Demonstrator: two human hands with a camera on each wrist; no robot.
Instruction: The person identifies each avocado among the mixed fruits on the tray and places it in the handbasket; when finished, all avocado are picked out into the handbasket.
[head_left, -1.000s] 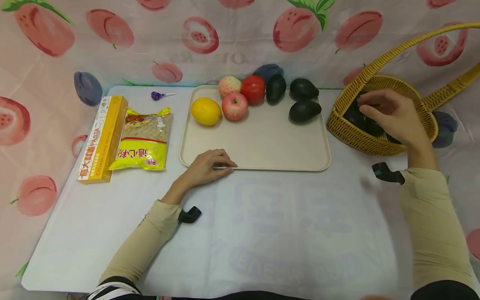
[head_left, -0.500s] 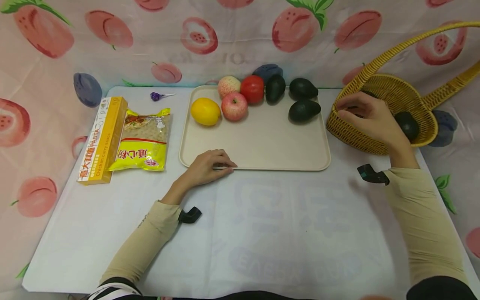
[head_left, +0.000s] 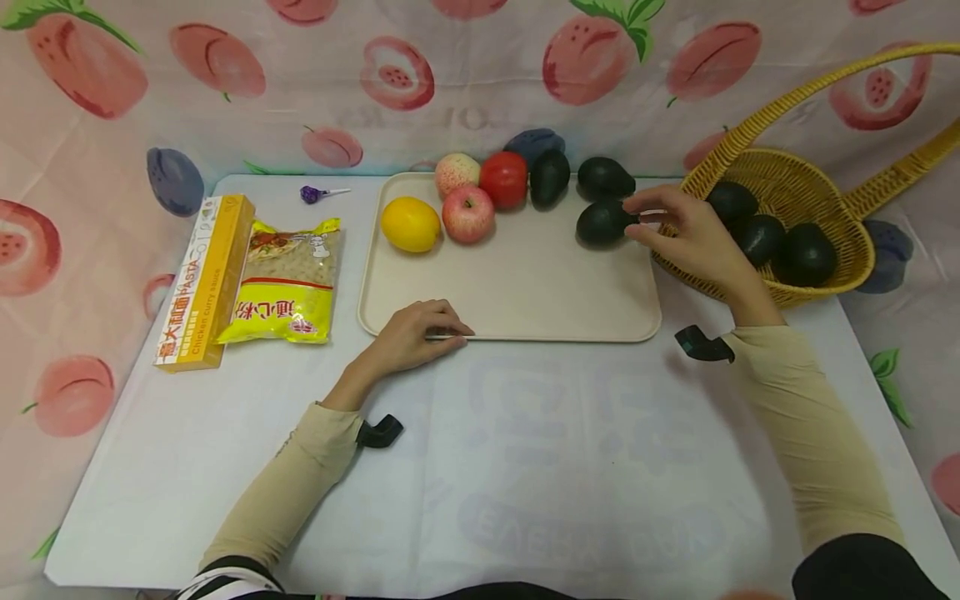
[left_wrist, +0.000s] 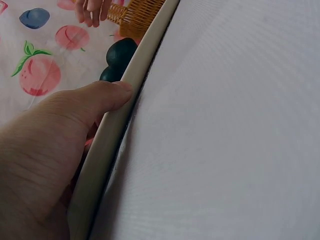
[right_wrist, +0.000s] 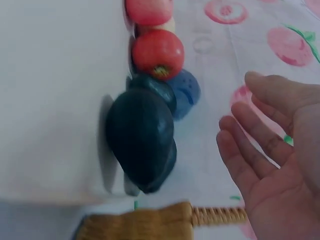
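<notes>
Spread, my right grip is hovering by the front avocado; I'm risking a careless brush rolling it.

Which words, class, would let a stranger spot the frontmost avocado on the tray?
On the white table, find the cream tray. Toward its far right corner lie three dark avocados. Pick the frontmost avocado, nearest the viewer; the other two lie along the far rim.

The left hand grips the pale tray by its rim, dark avocados beyond.
</notes>
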